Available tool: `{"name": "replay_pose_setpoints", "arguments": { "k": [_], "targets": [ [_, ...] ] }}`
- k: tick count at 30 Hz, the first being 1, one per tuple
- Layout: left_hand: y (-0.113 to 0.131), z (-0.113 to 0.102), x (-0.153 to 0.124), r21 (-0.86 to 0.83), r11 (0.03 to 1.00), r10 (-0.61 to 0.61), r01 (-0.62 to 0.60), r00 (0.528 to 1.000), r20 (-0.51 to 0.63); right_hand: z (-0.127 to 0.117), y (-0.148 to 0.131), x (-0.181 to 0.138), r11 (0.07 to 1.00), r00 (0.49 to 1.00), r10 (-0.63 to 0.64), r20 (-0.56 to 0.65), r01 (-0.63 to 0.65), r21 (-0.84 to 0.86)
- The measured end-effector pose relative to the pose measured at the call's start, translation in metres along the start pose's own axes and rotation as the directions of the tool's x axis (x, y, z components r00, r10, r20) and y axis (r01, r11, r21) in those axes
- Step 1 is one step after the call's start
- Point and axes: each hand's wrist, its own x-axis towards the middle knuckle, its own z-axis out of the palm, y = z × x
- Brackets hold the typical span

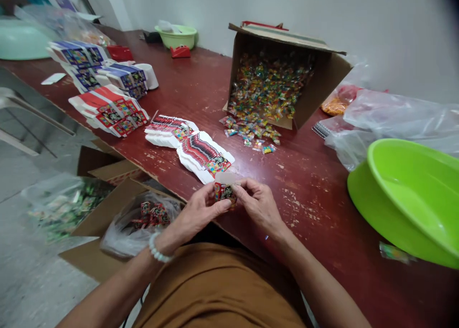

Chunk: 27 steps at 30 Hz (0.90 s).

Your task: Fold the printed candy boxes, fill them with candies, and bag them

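A small red printed carton [224, 190] with a pale flap standing up at its top is held between both hands over the table's near edge. My left hand [204, 203] grips its left side and lower front, thumb across the print. On the right side, my right hand [256, 199] pinches the carton near its upper edge. Just beyond the hands lie two fanned rows of flat red cartons [206, 153]. Small wrapped candies [251, 132] spill onto the table from a tipped cardboard box [304, 93] full of them.
Banded carton stacks [111, 110] stand at the left. A large green basin [409, 199] sits at the right, near plastic bags [398, 113]. Below the table's left edge, an open box holds a bag of red cartons [150, 215]. A red tape dispenser [180, 51] is farther back.
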Motion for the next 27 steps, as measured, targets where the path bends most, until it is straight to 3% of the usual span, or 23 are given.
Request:
{"name": "replay_pose_setpoints", "arguments": {
  "k": [3, 6, 9, 11, 17, 21, 24, 27],
  "targets": [
    [-0.003, 0.006, -0.007, 0.018, 0.995, 0.102, -0.100, 0.967, -0.233, -0.002, 0.000, -0.001, 0.999, 1.000, 0.024, -0.012, -0.024, 0.037],
    [-0.004, 0.013, -0.014, 0.089, 0.984, 0.175, -0.155, 0.935, -0.309, 0.006, 0.003, -0.005, 0.972, 0.993, 0.096, -0.074, -0.078, 0.220],
    [0.000, 0.014, -0.015, 0.139, 0.978, 0.190, -0.156, 0.940, -0.285, 0.015, 0.007, -0.010, 0.941, 0.989, 0.088, -0.123, -0.042, 0.336],
    [0.002, 0.011, -0.013, 0.083, 0.988, 0.145, -0.129, 0.961, -0.236, 0.016, 0.009, -0.010, 0.938, 0.994, 0.054, -0.098, -0.017, 0.347],
    [0.001, 0.002, -0.002, -0.080, 0.997, 0.012, -0.020, 0.995, -0.102, 0.000, 0.012, 0.005, 0.929, 0.979, 0.195, 0.057, -0.203, 0.311],
    [-0.003, 0.001, 0.005, -0.088, 0.995, 0.044, -0.055, 0.992, -0.121, -0.003, 0.009, 0.017, 0.898, 0.979, 0.193, 0.062, -0.201, 0.390],
    [0.000, 0.003, 0.008, -0.155, 0.985, 0.049, -0.078, 0.982, -0.181, 0.000, 0.008, 0.021, 0.945, 0.991, 0.108, 0.083, -0.128, 0.300],
    [0.007, 0.009, 0.007, -0.256, 0.967, -0.061, 0.014, 0.983, -0.176, 0.002, 0.010, 0.019, 0.959, 0.997, 0.068, 0.036, -0.076, 0.274]
  ]
}}
